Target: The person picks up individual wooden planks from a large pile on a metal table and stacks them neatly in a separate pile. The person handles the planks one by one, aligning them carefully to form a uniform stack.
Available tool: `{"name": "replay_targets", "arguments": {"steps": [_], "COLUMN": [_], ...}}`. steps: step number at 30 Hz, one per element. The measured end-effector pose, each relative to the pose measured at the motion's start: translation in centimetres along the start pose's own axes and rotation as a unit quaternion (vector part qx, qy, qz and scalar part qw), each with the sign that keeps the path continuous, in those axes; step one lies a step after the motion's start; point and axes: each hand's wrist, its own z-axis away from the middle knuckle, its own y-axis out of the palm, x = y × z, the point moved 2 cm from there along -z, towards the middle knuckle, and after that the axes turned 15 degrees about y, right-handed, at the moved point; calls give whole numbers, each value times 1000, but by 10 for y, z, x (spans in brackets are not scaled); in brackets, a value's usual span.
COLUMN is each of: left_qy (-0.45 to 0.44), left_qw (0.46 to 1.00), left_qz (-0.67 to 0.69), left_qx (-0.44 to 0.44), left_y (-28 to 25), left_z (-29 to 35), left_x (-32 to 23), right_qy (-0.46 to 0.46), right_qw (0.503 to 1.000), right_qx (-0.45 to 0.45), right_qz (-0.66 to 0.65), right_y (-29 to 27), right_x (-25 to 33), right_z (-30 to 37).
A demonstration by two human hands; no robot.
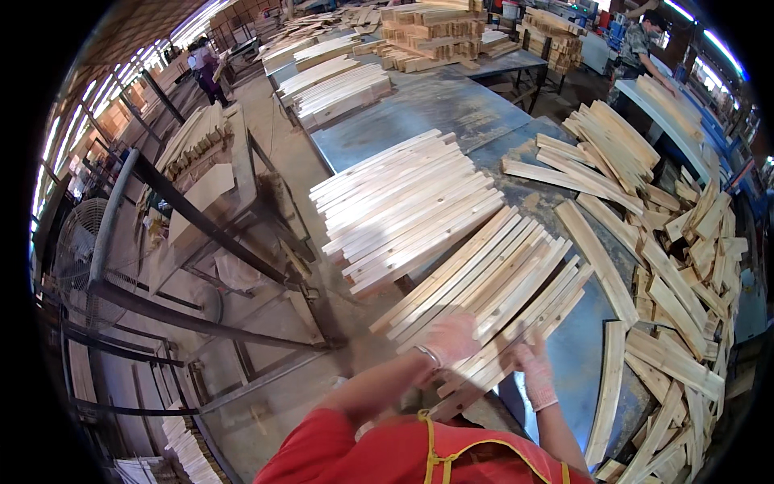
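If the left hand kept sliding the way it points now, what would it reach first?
The left hand lies on the near stack of wooden slats, pointing up-right along them. It would probably just run along those slats; the hand is blurred, so this is approximate.

The person wears a red short-sleeved top under yellow-edged apron straps, pale knitted gloves on the left hand (453, 337) and right hand (535, 373), and a left wristband.

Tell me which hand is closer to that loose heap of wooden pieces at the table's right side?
The right hand. It rests on the near stack of slats at its right part, closest to the loose heap. The left hand lies on the same stack further left, further from the heap.
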Motion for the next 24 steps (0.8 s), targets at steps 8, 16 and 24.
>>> {"name": "replay_targets", "arguments": {"steps": [8,16,24], "left_qy": [-21,53,91], "left_qw": [998,984,986], "left_qz": [-61,-108,-64], "left_qx": [11,-135,-124], "left_y": [-40,-22,-27], "left_z": [14,-26,-54], "left_x": [-3,20,44], "right_qy": [138,184,265], "right_qw": [990,968,959], "right_qx": [26,145,95], "right_qz": [-5,-89,-32], "right_y": [-4,31,-1], "right_x": [-16,0,-12], "right_z": [-14,-43,-104]}}
